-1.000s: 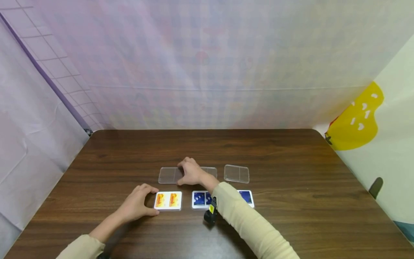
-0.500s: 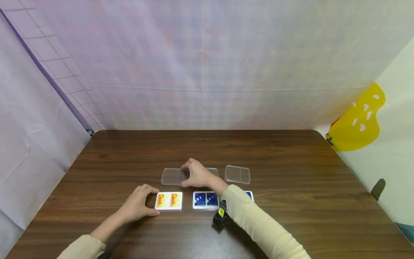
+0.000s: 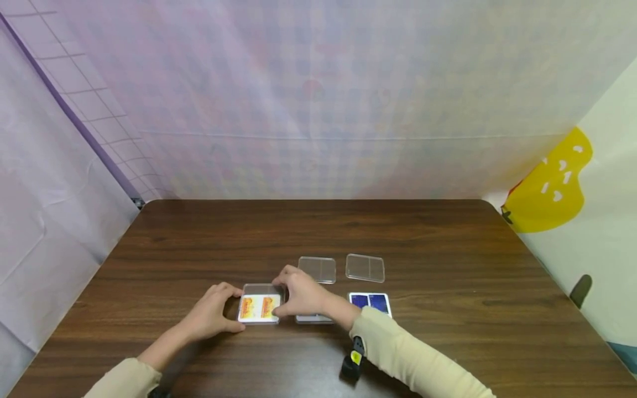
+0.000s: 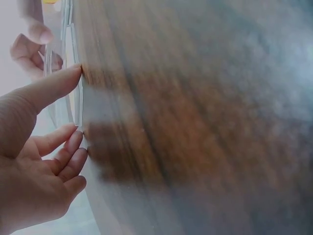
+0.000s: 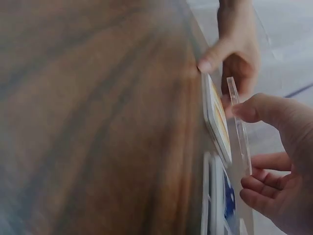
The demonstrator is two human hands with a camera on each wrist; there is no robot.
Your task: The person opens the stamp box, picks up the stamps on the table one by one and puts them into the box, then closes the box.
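A clear plastic case of orange-and-white cards (image 3: 250, 309) lies flat on the table. My left hand (image 3: 213, 312) holds its left end, thumb at the near corner and fingertips at the far one. Between the thumb and fingers of my right hand (image 3: 304, 294) is a clear plastic lid (image 5: 240, 132). In the right wrist view this lid stands a small gap above the cards, and in the head view it overlaps them, set slightly farther back. A case of blue cards (image 3: 314, 319) sits just right, mostly covered by my right hand.
Another case of blue cards (image 3: 374, 300) lies farther right, partly behind the right forearm. Two more clear lids, a middle one (image 3: 317, 270) and a right one (image 3: 365, 268), rest behind the cases. The brown wooden table (image 3: 199, 237) meets a curtain at its back edge.
My right hand has lifted the leftmost clear lid from the back row and carried it toward me, over the orange cards. My left hand has kept its place at the case.
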